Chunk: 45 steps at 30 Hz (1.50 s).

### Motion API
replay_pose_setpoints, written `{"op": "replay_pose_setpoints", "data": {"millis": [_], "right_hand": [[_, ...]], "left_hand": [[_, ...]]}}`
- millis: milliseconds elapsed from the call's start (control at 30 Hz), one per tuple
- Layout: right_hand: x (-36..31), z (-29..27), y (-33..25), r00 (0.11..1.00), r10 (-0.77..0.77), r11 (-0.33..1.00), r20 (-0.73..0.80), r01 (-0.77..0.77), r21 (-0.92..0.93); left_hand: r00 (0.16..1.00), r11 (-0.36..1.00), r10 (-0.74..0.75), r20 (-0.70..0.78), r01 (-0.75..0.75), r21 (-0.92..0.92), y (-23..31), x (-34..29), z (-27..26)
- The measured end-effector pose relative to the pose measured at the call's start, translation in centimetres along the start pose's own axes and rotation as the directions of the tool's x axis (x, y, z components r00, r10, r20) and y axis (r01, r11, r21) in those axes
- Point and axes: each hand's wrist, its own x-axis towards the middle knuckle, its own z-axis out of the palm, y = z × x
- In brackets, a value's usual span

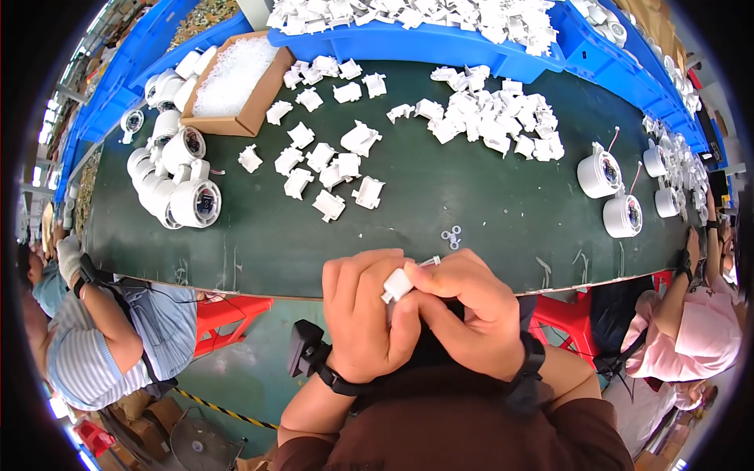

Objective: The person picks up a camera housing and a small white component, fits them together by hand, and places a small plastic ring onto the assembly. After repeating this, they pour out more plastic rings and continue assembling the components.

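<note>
Close to the table's near edge, my two hands meet around a small white plastic part (397, 284) with little tabs. My left hand (357, 314) is closed, gripping the part between thumb and curled fingers. Against its right side press the thumb and forefinger of my right hand (479, 310), also closed. A thin pin-like piece (430, 261) with a pale end sticks out above the right thumb; the rest of it is hidden by my fingers. Just beyond my hands lie several small translucent rings (451, 237). Loose white plastic parts (330, 206) of similar look are scattered farther off.
A heap of white parts (495, 118) lies back right on the green table (283, 243). A blue bin (416, 43) and a cardboard box (247, 122) stand behind. White round housings (195, 202) line the left; more housings (623, 216) stand right. People sit on both sides.
</note>
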Motion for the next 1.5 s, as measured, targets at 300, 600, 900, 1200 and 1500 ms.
{"op": "replay_pose_setpoints", "data": {"millis": [300, 600, 900, 1200, 1500], "right_hand": [[0.7, -4.5, 1.3, 0.986, 0.159, 0.900, -0.051, -0.166, -0.402], [0.6, -3.4, 2.2, 0.999, -0.051, 0.794, -0.005, 0.038, -0.607], [-0.4, -3.5, -0.3, 0.917, 0.399, 0.897, -0.027, -0.384, 0.218], [0.9, -3.4, -0.1, 0.883, 0.406, 0.855, 0.236, -0.458, 0.242], [1.3, -2.1, 0.4, 0.864, 0.447, 0.765, 0.231, -0.503, 0.402]], "left_hand": [[0.983, 0.998, 0.019, 0.181, -0.029, 0.052, 0.3, 1.8, -1.4], [0.994, 1.000, -0.015, 0.110, 0.012, 0.028, 0.4, 1.2, -0.8], [0.980, 0.996, 0.013, 0.198, -0.030, 0.087, 0.7, 1.9, -0.8], [0.984, 0.997, 0.056, 0.168, -0.064, 0.046, -0.1, 1.7, -0.7], [0.984, 0.997, 0.073, 0.160, -0.077, 0.022, 0.0, 1.5, -0.4]]}}
